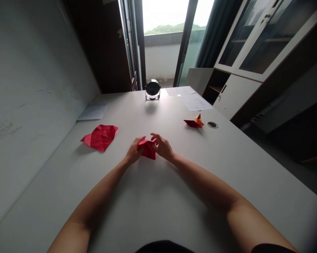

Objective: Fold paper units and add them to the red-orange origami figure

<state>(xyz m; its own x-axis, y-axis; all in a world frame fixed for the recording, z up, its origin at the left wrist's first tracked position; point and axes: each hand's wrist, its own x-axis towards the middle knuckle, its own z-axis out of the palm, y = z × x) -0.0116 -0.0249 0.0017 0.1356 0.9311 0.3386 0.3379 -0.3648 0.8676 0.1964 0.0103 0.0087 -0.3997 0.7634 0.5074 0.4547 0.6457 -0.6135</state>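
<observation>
A partly folded sheet of red origami paper (148, 151) is between my two hands at the middle of the white table. My left hand (134, 150) grips its left side, thumb in front and fingers behind. At the paper's right edge, my right hand (162, 146) has its thumb against the paper, with the fingers curled above; whether it pinches the paper firmly is hard to see. Off to the left lies a creased, opened-out red paper (102, 137). On the right sit a folded dark red paper piece (192, 123) and an orange folded paper piece (199, 120), touching or overlapping.
A small round black fan-like device (152, 89) stands at the table's far edge. Printed sheets (195, 102) lie at the back right, and pale papers (92, 111) at the back left by the wall. A round cable hole (212, 125) is near the right edge.
</observation>
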